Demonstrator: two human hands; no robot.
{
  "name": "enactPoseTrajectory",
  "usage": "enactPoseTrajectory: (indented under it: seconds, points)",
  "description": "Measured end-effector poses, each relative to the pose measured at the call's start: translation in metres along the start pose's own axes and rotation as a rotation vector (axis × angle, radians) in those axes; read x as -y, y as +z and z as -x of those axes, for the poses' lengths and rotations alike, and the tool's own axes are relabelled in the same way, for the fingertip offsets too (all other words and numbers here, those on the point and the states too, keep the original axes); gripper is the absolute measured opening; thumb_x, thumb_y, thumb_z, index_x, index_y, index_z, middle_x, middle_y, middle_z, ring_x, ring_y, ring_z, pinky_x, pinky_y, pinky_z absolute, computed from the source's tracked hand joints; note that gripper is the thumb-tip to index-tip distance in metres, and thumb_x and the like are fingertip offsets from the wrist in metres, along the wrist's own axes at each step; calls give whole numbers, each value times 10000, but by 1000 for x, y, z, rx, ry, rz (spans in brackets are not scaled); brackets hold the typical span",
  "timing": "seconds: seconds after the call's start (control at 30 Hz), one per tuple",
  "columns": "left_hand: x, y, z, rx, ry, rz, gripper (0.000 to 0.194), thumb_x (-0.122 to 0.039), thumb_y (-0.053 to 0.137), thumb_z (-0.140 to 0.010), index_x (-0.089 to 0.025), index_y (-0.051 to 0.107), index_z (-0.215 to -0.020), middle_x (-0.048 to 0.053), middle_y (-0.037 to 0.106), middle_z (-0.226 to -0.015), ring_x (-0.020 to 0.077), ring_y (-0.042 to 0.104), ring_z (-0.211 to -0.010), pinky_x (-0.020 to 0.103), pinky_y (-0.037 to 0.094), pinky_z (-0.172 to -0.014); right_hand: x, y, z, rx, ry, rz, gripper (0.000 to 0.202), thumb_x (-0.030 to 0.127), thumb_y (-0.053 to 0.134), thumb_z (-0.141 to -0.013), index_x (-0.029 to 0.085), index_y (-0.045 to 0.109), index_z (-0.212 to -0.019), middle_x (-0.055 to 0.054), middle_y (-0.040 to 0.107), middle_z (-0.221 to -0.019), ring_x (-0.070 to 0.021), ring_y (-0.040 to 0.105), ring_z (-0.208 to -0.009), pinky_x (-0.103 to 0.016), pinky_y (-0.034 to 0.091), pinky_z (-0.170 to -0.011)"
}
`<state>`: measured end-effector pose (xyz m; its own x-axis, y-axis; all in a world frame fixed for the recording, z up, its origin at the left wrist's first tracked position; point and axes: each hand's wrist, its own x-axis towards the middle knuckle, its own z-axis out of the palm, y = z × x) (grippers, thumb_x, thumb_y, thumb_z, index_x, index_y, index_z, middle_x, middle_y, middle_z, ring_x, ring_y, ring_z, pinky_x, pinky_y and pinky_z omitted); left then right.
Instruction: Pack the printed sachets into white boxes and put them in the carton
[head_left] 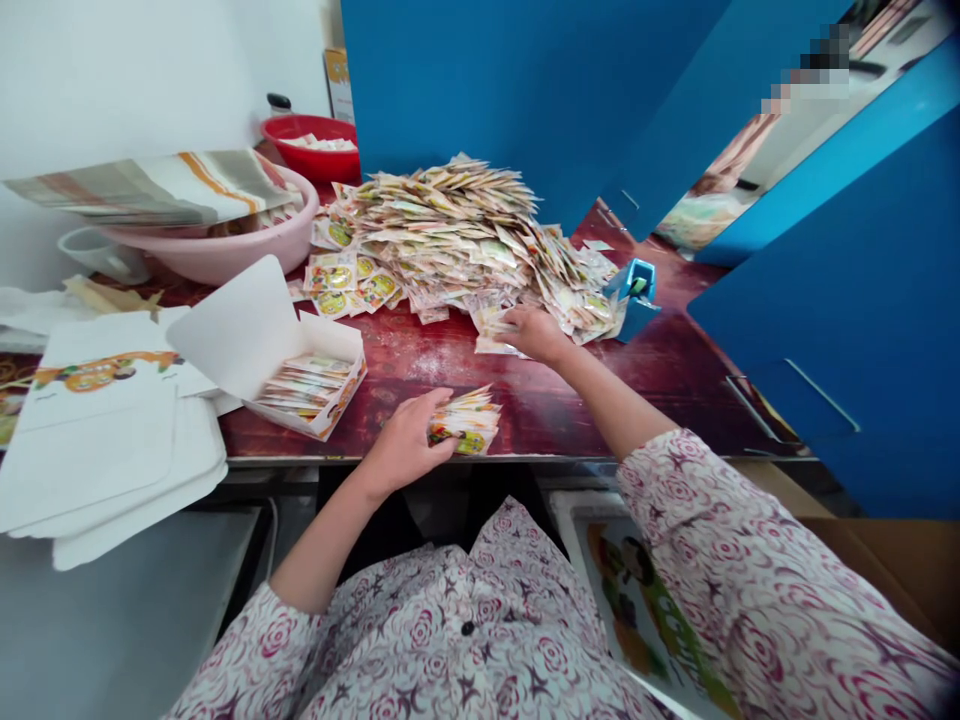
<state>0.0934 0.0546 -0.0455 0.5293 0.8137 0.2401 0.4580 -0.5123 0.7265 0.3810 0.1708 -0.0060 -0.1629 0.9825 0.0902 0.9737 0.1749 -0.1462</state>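
My left hand (pixel 409 440) is closed around the left side of a stack of small printed sachets (pixel 474 420) at the table's front edge. Thumb and fingers press the stack together, its top edges fanned a little. My right hand (pixel 536 333) reaches to the front of a large heap of the same sachets (pixel 450 230), its fingers closed on a sachet (pixel 491 328) there. To the left of my left hand, an open white carton (pixel 349 360) holds a row of sachets, its lid tilted back.
Flat white cartons (pixel 112 440) are stacked at the left. Behind them stand a pink basin (pixel 225 250) with a striped cloth, a white mug (pixel 105 252) and a red basin (pixel 311 160). A blue holder (pixel 637 295) sits right of the heap, near blue panels (pixel 840 330).
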Motion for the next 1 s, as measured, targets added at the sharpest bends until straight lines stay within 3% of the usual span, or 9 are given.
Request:
enactPoseTrajectory:
  seconds: [0.1,0.2,0.4,0.47,0.57,0.7,0.73,0.87,1.0]
  points:
    - [-2,0,0,16,0,3,539,-269,666,-809,-200,518,-1323,126,632,-1334,312,601,-1234,513,469,-1086,31,-1,23,13,-5,-287,214,352,657,-864,171,731,-951,-49,729,-895,-176,619,-795,-275,446,-735]
    - [-2,2,2,1,-17,42,579,-260,665,-816,-226,480,-1364,119,616,-1343,292,604,-1234,486,483,-1073,65,-2,47,205,-156,-516,218,319,573,-903,185,741,-939,-16,735,-867,-149,628,-774,-246,438,-708]
    - [5,8,0,-232,-23,78,979,-261,787,-709,-222,252,-1528,172,391,-1532,324,407,-1429,512,372,-1173,91,-9,72,302,-249,-513,357,346,430,-980,188,724,-854,-15,701,-793,-151,617,-735,-257,438,-687]
    - [6,6,-4,-169,-57,107,1050,-273,801,-689,-216,212,-1557,182,351,-1573,348,370,-1454,528,345,-1187,89,-12,74,343,-266,-568,409,431,431,-991,186,726,-850,-24,710,-816,-164,628,-764,-270,475,-724]
    - [3,-2,-9,38,-119,161,922,-290,752,-734,-223,308,-1539,152,523,-1466,330,519,-1336,518,400,-1141,75,-14,66,349,-186,-674,468,525,436,-982,192,765,-957,-38,750,-928,-201,680,-874,-316,535,-829]
    - [-3,-7,-11,71,-108,180,848,-269,721,-734,-229,383,-1510,108,611,-1394,308,573,-1266,503,402,-1131,35,-6,27,-65,67,-424,394,252,476,-929,149,717,-1223,-99,720,-1222,-253,652,-1156,-395,470,-1063]
    - [-3,-8,-11,68,-104,183,854,-264,717,-731,-229,378,-1514,105,615,-1392,306,574,-1263,500,402,-1129,24,-3,16,-87,82,-314,472,175,491,-891,134,647,-1334,-119,654,-1348,-264,598,-1254,-407,434,-1105]
    - [-4,-7,-10,65,-93,188,884,-255,710,-718,-217,356,-1528,116,623,-1383,311,571,-1262,500,406,-1118,-6,8,-15,53,61,26,689,140,610,-816,129,480,-1493,-169,508,-1505,-329,480,-1377,-471,394,-1127]
    - [-4,-7,-10,59,-79,193,890,-257,708,-727,-213,340,-1536,118,627,-1373,304,569,-1258,494,407,-1118,-13,7,-17,61,126,106,435,256,662,-835,117,691,-1246,-188,687,-1250,-330,622,-1166,-440,462,-1012]
